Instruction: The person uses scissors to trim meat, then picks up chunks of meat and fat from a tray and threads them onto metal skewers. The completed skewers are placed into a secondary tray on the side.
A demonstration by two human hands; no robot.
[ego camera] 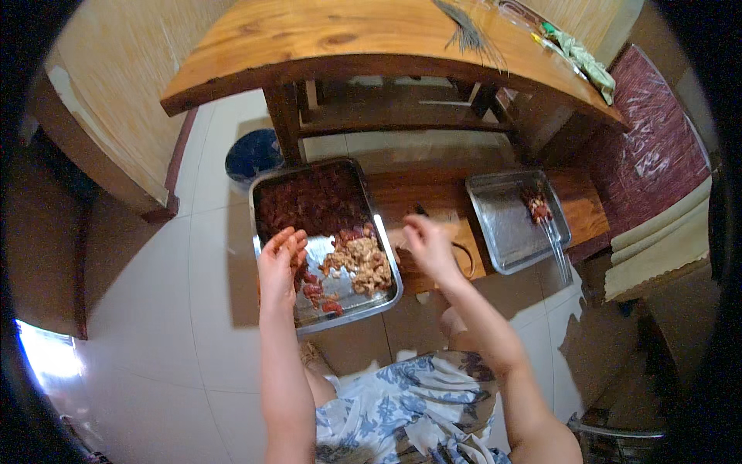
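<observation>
A deep metal tray [342,320] on a low wooden bench holds dark red meat pieces [313,197] at its far side and a pile of pale, light-brown pieces [365,264] at its near right. My left hand [281,261] is over the tray's left edge, fingers bent and stained reddish; whether a small piece is between them cannot be told. To the right of this tray, above the bench, my right hand [429,243] is blurred with its fingers curled, and what is in it cannot be made out. A second metal tray [498,232] holds skewers with meat [542,211], their sticks reaching over its near edge.
The low wooden bench [585,214] carries both trays. A round brown handle or ring [466,261] lies between them. Beyond stands a higher wooden table [348,35] with a bundle of thin dark sticks [469,35] and a green plastic package [585,61]. A dark blue bucket [253,155] is on the floor.
</observation>
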